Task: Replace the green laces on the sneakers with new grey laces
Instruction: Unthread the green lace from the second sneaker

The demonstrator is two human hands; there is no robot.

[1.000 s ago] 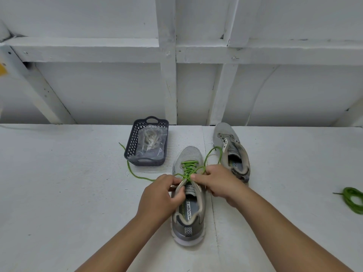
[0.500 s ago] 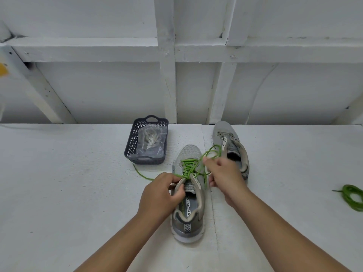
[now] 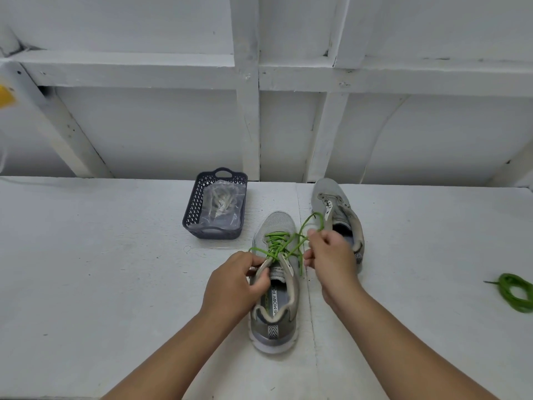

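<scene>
White painted timber wall across the upper half of the frame, crossed by white beams; below it a flat white tabletop filling the lower half. Near centre, a grey mesh sneaker with pale trim, toe toward the wall, heel toward the lower edge, "MEMORY FO" legible on the insole. Threaded through its upper eyelets, a bright green round lace, loosened and partly pulled out, loops rising toward the right. Left hand curled around the left side of the sneaker's collar and eyelet strip, thumb inside the opening, gripping the shoe. Right hand just right of the sneaker, fingers pinched on a strand of the green lace, loop arching above the knuckles. Behind the right hand, a second grey sneaker, no lace in its eyelets, toe toward the wall, partly hidden by that hand. Upper left of centre, a small dark grey perforated plastic basket with a clear plastic bag inside, pale grey laces visible through the film. Far right edge, a coiled green lace lying loose on the tabletop, well apart from both shoes.
</scene>
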